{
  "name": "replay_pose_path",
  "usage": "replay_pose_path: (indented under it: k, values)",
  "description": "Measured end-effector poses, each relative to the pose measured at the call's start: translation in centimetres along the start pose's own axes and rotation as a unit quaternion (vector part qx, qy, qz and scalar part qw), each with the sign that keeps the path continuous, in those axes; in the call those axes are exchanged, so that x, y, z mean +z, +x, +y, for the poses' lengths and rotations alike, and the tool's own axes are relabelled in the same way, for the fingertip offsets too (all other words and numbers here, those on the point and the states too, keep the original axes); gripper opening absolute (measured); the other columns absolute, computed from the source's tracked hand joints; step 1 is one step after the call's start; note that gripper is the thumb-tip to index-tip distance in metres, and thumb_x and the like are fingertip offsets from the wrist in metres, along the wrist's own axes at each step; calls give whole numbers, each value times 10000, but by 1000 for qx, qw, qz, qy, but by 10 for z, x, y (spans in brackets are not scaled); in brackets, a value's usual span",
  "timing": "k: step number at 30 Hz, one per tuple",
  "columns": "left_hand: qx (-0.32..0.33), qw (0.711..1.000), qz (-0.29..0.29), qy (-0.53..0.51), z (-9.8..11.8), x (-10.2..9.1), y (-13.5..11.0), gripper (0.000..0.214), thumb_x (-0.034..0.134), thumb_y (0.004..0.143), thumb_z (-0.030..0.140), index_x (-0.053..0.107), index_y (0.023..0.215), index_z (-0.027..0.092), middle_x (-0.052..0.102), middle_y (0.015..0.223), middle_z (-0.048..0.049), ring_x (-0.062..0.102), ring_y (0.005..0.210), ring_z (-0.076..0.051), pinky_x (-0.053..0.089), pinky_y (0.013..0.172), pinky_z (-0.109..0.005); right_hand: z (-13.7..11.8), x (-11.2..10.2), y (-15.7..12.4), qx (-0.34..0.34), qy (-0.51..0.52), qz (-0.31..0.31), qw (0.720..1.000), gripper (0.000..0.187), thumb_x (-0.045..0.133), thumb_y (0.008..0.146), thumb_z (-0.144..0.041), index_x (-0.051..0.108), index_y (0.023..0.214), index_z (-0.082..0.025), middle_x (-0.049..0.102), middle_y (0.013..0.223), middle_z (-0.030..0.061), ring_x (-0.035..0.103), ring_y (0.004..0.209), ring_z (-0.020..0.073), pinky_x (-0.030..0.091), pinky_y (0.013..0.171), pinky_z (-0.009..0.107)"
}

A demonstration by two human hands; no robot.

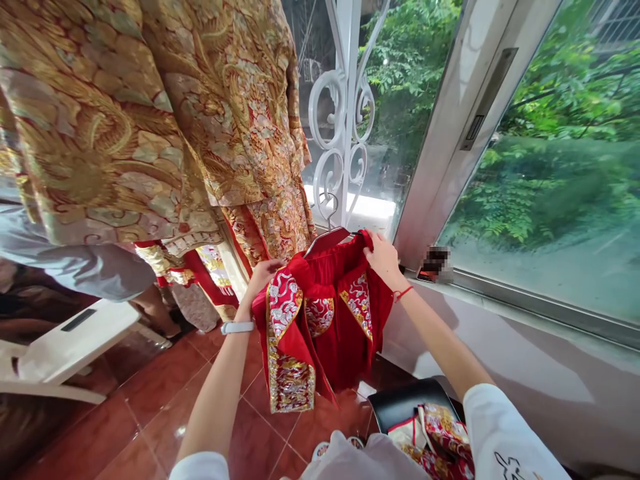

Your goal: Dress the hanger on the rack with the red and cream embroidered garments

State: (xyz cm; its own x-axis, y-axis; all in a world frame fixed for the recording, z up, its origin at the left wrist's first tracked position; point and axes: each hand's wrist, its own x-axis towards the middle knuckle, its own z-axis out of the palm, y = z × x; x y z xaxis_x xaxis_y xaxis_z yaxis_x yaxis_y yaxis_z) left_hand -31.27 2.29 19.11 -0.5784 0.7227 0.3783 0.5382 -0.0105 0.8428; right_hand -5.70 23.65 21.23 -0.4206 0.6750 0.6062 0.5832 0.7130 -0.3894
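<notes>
A red embroidered skirt (345,333) with a gathered waistband hangs in front of me on a hanger (331,235) with a metal hook. Silver and gold embroidery covers its loose panels. My left hand (264,275) is closed on the skirt's left upper edge, its fingers partly hidden behind the cloth. At the right end of the waistband, beside the hanger's clip, my right hand (383,257) grips the fabric with the thumb in front. The hook is close to the white scrolled metalwork; I cannot tell whether it rests on it.
Large gold embroidered garments (210,120) hang at the left. A white scrolled metal stand (345,107) is by the window frame (480,120). Below right, a black chair (387,403) bears folded embroidered clothes (443,430). A person's grey clothing (85,260) and a white chair (85,340) are left.
</notes>
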Motion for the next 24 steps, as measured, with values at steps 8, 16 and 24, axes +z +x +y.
replay_pose_path:
  k: [8, 16, 24]
  values:
    - [50, 968, 84, 232, 52, -29, 13, 461, 438, 700, 127, 761, 1023, 193, 768, 933, -47, 680, 828, -214, 513, 827, -317, -8, -38, 12, -28, 84, 72, 993, 378, 391, 864, -142, 767, 887, -169, 542, 769, 57, 519, 709, 196, 437, 697, 330]
    - [90, 944, 270, 167, 48, -12, -6, 483, 395, 673, 63, 713, 1024, 159, 732, 943, -60, 657, 849, -195, 501, 769, -281, -28, -52, 11, -45, 145, 166, 974, 370, 400, 855, -97, 760, 840, -184, 467, 727, 26, 489, 681, 172, 415, 681, 306]
    - [104, 937, 229, 242, 8, -12, -64, 310, 423, 806, 178, 684, 972, 165, 707, 944, -114, 592, 935, -270, 456, 905, -424, 15, -63, -18, -89, 113, 30, 989, 386, 434, 830, -109, 733, 1066, -169, 538, 760, 27, 496, 667, 170, 431, 698, 317]
